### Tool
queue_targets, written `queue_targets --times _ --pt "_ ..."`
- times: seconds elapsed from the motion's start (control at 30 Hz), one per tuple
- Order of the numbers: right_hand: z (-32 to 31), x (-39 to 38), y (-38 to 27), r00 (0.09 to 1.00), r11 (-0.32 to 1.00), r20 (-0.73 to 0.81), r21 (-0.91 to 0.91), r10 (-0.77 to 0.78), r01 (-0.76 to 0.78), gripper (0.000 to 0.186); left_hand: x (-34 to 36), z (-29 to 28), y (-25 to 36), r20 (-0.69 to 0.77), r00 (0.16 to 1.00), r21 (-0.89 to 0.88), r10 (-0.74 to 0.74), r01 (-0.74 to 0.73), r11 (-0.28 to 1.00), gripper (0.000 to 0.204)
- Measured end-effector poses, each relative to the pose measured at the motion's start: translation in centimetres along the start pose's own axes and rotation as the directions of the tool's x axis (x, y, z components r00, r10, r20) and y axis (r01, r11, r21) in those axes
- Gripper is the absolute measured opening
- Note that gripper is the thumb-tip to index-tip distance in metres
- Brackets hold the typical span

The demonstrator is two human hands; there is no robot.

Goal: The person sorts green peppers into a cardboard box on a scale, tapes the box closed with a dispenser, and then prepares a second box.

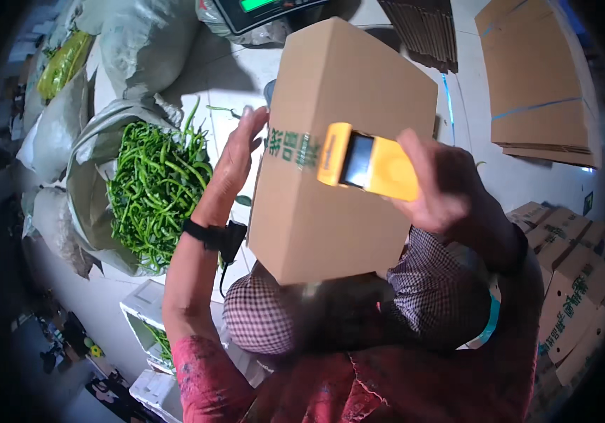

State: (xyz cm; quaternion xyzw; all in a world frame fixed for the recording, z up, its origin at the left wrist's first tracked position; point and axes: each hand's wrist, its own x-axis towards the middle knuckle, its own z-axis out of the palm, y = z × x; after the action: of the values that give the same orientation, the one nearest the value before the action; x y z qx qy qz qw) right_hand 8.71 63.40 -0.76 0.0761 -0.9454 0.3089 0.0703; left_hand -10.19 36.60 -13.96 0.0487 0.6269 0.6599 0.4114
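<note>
A brown cardboard box (341,92) with green printed tape is tilted over my checked-clad legs (260,317). Against the box's left side lies my left hand (242,148), fingers stretched out and slightly bent. A dark strap with a black device (218,236) circles that wrist. My right hand (436,190) grips a yellow handheld tool (387,169) with a dark rectangular middle, held on or just over the box's near right face; whether it touches cannot be told.
An open sack of long green peppers (151,183) is at the left, among other sacks (137,42). A scale (260,10) sits at the top. Flat cardboard stacks (535,63) are at upper right, printed cartons (570,296) at lower right, white foam boxes (151,388) at lower left.
</note>
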Motion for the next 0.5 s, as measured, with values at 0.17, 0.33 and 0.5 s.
queue_targets --times 0.17,0.33,0.5 --pt "3.6 5.3 -3.5 0.977 0.945 0.145 -0.308 0.156 -0.106 0.059 -1.7 2.5 4.0 0.038 0.997 0.348 0.061 -0.071 0.935 0.091" --pt "4.6 9.0 -4.7 0.944 0.976 0.303 -0.204 0.131 -0.070 0.047 -2.3 0.5 3.8 -0.088 0.996 0.516 0.020 0.029 0.856 0.087" --pt "6.7 9.7 -4.7 0.957 0.981 0.281 -0.193 0.078 -0.024 0.056 0.1 -2.8 1.6 -0.113 0.989 0.560 -0.092 0.139 0.817 0.073"
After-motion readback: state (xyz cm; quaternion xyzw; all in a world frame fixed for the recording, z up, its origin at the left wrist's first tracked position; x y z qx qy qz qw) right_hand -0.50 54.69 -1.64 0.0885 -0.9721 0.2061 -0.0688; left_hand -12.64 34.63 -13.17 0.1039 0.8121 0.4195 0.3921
